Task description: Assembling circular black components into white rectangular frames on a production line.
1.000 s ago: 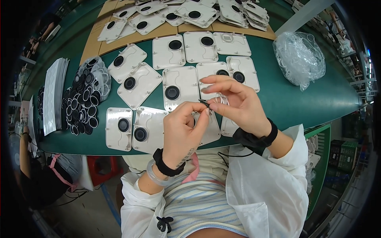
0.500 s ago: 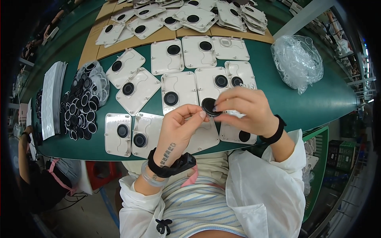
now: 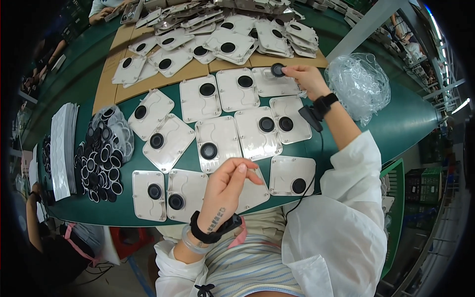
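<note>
My right hand [image 3: 308,79], reaching to the far side of the rows, pinches a black round disc with a raised rim [image 3: 278,70] between thumb and fingers. The disc is over the slotted round patch of a white plastic panel [image 3: 277,85]; whether it touches cannot be seen. Thin pale loops hang by that hand's lower fingers. My left hand [image 3: 231,182] hovers above a near white panel [image 3: 255,195], fingers half curled and apart, with nothing visible in them. Other white panels, such as one in the middle [image 3: 217,133], each carry a black disc.
A heap of loose black discs [image 3: 101,168] and a clear bag [image 3: 118,133] lie left, beside a stack of white sheets [image 3: 63,148]. A clear bag of pale rings [image 3: 358,86] sits right. More panels pile on cardboard [image 3: 106,74] behind. A dark cable [image 3: 308,188] hangs from my right wrist.
My right hand has moved away from my left, carrying the black disc to the far panel. My left hand has let go of the disc. The view has shifted, showing more of the far side.
</note>
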The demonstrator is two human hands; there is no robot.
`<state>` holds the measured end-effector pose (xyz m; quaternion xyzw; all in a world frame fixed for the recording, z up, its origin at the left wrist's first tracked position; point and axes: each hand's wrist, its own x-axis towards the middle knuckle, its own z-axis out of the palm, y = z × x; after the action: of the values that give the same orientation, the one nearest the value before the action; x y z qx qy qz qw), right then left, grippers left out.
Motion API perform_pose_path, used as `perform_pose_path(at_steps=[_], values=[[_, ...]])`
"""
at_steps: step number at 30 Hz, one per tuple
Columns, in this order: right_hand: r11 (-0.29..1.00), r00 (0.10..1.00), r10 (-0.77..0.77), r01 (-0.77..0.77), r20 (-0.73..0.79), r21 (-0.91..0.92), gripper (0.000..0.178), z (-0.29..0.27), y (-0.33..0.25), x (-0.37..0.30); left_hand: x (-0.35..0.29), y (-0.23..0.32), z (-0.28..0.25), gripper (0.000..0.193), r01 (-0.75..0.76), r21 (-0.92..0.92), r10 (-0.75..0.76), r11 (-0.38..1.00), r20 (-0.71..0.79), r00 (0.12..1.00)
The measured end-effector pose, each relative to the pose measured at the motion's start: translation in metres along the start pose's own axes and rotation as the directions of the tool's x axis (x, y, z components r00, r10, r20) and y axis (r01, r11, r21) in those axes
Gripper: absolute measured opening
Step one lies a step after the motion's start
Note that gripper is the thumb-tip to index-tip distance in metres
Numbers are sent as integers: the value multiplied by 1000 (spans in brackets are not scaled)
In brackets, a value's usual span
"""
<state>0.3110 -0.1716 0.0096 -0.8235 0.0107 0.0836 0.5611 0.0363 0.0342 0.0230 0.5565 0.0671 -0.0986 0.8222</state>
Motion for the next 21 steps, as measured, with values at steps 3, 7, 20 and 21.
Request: perform_pose_path(at_steps=[3, 7, 20, 21], values=[[974, 975, 195, -205, 110, 93, 16, 9, 17, 27, -3, -1, -2, 31, 0, -1, 0, 1000, 16, 1000], [964, 964, 235, -247, 125, 94, 14, 17, 18, 35, -5, 0, -6, 35, 0, 54, -2, 999, 34, 999], [964, 964, 252, -258, 87, 64, 14, 24, 20, 36, -4, -7, -12, 36, 20, 73, -24, 997, 54, 998], [968, 967, 239, -245, 84, 62, 14, 24, 21, 36, -4, -7, -12, 36, 20, 70, -24, 997, 55, 998]])
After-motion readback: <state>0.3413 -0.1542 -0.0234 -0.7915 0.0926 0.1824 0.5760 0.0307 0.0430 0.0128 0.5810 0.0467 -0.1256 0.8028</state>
